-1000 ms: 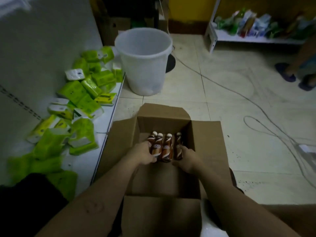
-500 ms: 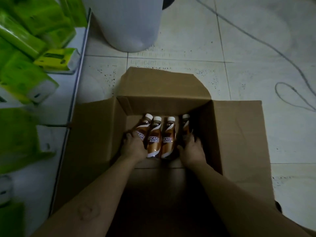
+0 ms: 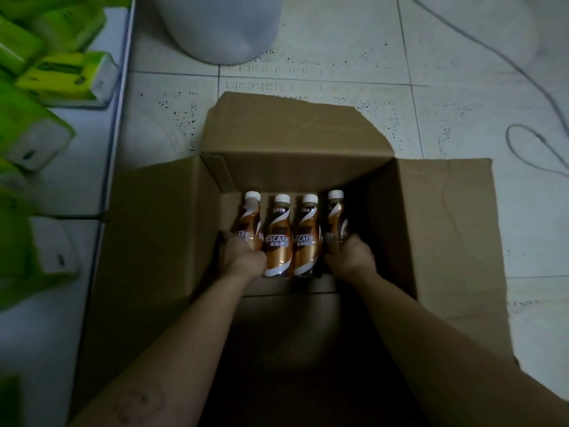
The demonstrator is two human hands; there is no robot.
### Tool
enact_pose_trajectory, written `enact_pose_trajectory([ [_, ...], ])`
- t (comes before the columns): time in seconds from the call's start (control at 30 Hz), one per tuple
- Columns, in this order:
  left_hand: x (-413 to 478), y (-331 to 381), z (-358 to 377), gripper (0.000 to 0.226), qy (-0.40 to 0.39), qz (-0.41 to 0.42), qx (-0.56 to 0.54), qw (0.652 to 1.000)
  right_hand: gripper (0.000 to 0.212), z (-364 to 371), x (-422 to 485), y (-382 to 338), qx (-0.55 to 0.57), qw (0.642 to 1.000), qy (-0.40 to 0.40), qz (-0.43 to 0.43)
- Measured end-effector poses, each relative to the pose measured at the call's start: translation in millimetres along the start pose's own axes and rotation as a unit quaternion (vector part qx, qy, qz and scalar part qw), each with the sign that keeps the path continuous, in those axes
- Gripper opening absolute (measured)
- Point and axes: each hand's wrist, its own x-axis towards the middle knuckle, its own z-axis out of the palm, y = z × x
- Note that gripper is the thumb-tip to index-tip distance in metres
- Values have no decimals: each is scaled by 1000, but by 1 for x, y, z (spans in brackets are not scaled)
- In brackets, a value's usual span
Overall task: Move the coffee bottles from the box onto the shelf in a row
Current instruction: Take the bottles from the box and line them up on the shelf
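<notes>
An open cardboard box [image 3: 431, 229] stands on the floor with its flaps spread. Inside it, several brown and gold coffee bottles [image 3: 278, 238] with white caps lie side by side in a row. My left hand [image 3: 243, 257] is closed around the lower part of the leftmost bottle [image 3: 251, 214]. At the other end, my right hand [image 3: 351, 257] grips the rightmost bottle [image 3: 335, 217]. The two middle bottles lie pressed between them. To the left runs the white shelf [image 3: 92, 303].
Green tissue packs [image 3: 27, 134] crowd the shelf on the left. A white plastic bucket [image 3: 221, 29] stands on the tiled floor just beyond the box. A grey cable [image 3: 529, 140] loops over the floor at the right.
The camera has tilted down and closer to the box. Both hands have closed further around the outer bottles, and the row has shifted slightly toward me.
</notes>
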Motion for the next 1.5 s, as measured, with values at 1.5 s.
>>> enact_pose_trajectory([
  [1.5,-502,98,-279,35,70,589,-324,737,58,-335,-478,-105,312,735,113,-591],
])
